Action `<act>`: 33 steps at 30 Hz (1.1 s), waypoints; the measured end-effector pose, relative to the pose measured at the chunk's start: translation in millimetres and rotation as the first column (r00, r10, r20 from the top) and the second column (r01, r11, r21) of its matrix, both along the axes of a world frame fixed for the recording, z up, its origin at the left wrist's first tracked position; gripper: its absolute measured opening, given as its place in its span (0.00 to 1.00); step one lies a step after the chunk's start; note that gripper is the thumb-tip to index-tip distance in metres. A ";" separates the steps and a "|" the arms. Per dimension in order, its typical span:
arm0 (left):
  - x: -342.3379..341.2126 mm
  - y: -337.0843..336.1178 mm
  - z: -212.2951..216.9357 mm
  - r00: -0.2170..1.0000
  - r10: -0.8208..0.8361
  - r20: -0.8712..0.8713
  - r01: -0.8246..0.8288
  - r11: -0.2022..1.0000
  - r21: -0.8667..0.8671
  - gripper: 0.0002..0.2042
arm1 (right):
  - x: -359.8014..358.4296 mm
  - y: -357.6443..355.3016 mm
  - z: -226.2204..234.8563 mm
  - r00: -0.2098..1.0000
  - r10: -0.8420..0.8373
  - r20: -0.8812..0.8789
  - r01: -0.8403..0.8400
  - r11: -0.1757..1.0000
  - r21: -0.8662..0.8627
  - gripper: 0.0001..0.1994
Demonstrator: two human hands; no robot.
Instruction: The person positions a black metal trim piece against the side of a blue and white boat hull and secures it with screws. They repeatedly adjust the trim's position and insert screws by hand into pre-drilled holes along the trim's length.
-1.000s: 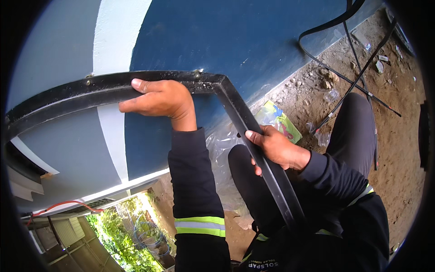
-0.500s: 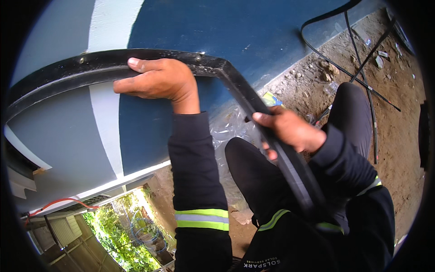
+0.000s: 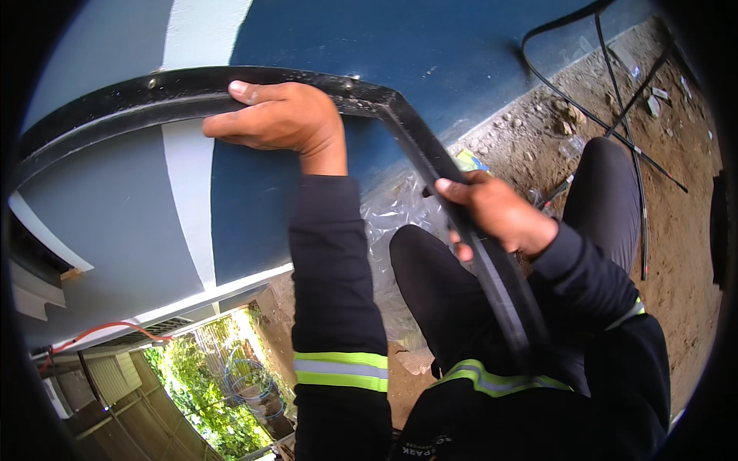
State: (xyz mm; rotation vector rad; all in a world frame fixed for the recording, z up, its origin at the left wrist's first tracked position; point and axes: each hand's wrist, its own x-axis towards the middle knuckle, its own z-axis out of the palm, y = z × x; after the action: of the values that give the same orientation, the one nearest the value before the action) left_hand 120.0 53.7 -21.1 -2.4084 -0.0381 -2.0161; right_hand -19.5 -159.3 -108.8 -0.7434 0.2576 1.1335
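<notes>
Left hand [image 3: 280, 119] wrapped over top bar of black metal frame [image 3: 415, 142], fingers curled on it, just left of frame's corner. Right hand [image 3: 496, 211] clamped on slanting side bar below that corner. Frame held up against blue and grey wall [image 3: 500, 54], lower end hidden behind my knees.

I judge the risks:
- grip on thin bar slips, frame drops onto legs
- corner scrapes wall paint
- black cables [image 3: 623, 115] on dirt ground [image 3: 684, 230] by right knee snag frame or foot
- clear plastic sheet [image 3: 400, 211] underfoot slippery
</notes>
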 end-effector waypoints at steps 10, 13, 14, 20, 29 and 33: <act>-3.7 -15.2 -0.9 1.000 0.006 0.022 -0.005 0.999 -0.044 0.20 | -17.9 36.0 -41.8 0.995 -0.085 0.043 0.079 0.989 0.127 0.18; -3.8 -16.4 -2.2 1.000 0.022 0.010 -0.021 0.998 -0.058 0.20 | -19.9 39.9 -40.5 0.994 -0.099 0.039 0.095 0.992 0.087 0.17; -2.9 -16.0 -1.7 0.999 0.031 0.020 -0.030 0.998 -0.054 0.20 | -20.6 41.9 -40.8 0.989 -0.140 0.056 0.134 0.986 0.102 0.17; -4.5 -18.1 3.2 0.997 0.063 0.037 -0.063 0.998 -0.002 0.15 | -22.4 51.2 -56.6 0.986 -0.138 0.092 0.126 0.984 0.129 0.17; -27.8 -31.3 26.5 0.993 0.013 -0.116 -0.028 0.992 -0.126 0.25 | -15.3 30.1 -53.3 0.982 -0.081 0.172 0.060 0.990 0.127 0.18; -19.4 -34.0 32.1 1.000 0.020 -0.022 -0.023 0.989 -0.146 0.26 | -1.3 7.1 -53.1 0.983 0.026 0.184 -0.042 0.996 0.083 0.20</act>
State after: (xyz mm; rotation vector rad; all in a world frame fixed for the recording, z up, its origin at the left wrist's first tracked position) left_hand 100.7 19.7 11.0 -2.5009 -0.2187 -2.0482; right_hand -20.7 -152.2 -161.9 -0.7718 0.0407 1.0935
